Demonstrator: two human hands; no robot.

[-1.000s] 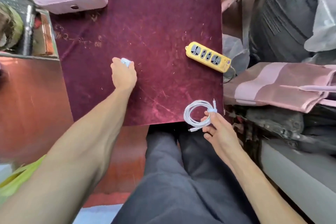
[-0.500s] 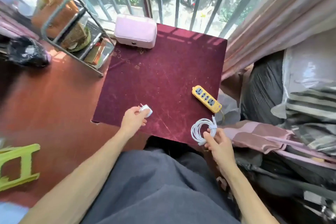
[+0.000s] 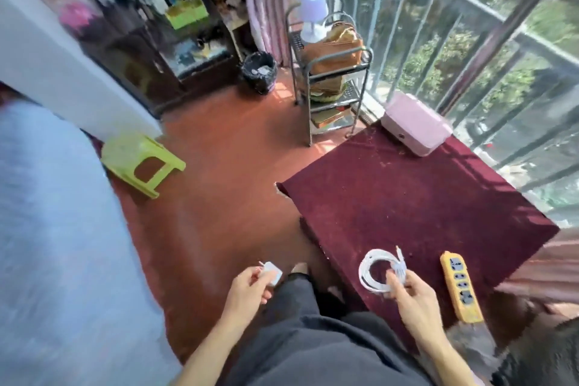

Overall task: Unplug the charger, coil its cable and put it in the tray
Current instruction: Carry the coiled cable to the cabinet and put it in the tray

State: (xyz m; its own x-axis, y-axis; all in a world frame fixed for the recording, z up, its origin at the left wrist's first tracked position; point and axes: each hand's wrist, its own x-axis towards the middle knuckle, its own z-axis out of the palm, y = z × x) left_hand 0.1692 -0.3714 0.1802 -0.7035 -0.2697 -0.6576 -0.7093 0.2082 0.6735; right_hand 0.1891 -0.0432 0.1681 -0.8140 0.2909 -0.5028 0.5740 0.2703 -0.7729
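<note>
My left hand (image 3: pixel 247 290) grips the small white charger plug (image 3: pixel 272 273), its prongs pointing up-left, held off the table above the red floor. My right hand (image 3: pixel 407 291) pinches the white cable (image 3: pixel 376 273), wound into a round coil with one connector end sticking up, over the near edge of the maroon table (image 3: pixel 423 207). The yellow power strip (image 3: pixel 459 287) lies on the table just right of the coil, its sockets bare. No tray is recognisable in view.
A pink box (image 3: pixel 416 124) sits at the table's far corner by the balcony railing (image 3: pixel 470 41). A metal shelf rack (image 3: pixel 332 88) with a lamp, a black bin (image 3: pixel 258 70) and a green stool (image 3: pixel 141 163) stand on the red floor to the left.
The view has swung left and up, bringing the room and floor into sight. My left hand with the plug has moved off the table toward my lap; the right still holds the coil.
</note>
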